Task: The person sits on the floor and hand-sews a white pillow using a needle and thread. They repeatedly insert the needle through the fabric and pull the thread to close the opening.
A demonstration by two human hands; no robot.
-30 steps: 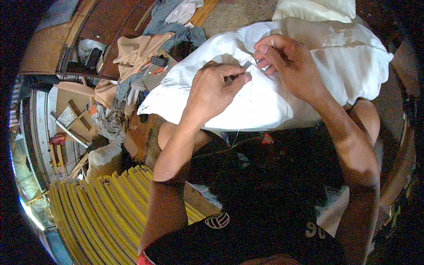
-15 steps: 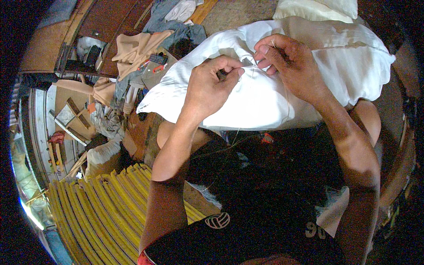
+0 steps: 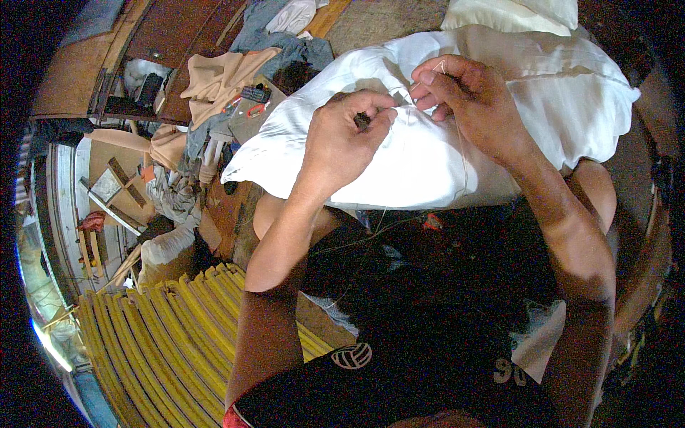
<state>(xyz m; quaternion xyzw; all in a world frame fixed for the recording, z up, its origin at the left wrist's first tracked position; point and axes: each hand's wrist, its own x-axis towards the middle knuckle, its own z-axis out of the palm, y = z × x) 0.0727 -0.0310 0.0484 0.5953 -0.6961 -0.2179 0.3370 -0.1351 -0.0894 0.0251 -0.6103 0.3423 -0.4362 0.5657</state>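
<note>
Across my lap lies a large white stuffed pillow (image 3: 421,171), its fabric puckered between my hands. My left hand (image 3: 346,143) is closed in a pinch over the pillow's far part; what is between the thumb and finger is too small to name. My right hand (image 3: 471,100) is closed too, thumb pressed to the fingers, with a thin pale thread (image 3: 442,67) looped over them. More thread hangs down over the pillow below this hand. The fingertips of both hands are close together, a small gap between them. If there is a needle, I cannot make it out.
Another pale pillow (image 3: 510,16) lies beyond, at the far right. To the left are a beige cloth (image 3: 221,78), a small dark device (image 3: 255,93) and piled fabric. A yellow slatted bench (image 3: 164,342) stands at the near left, a wooden cabinet (image 3: 171,50) at the far left.
My left hand has shifted slightly right, closer to my right hand. The right hand stays almost in place, and the thread loop on it stands out more.
</note>
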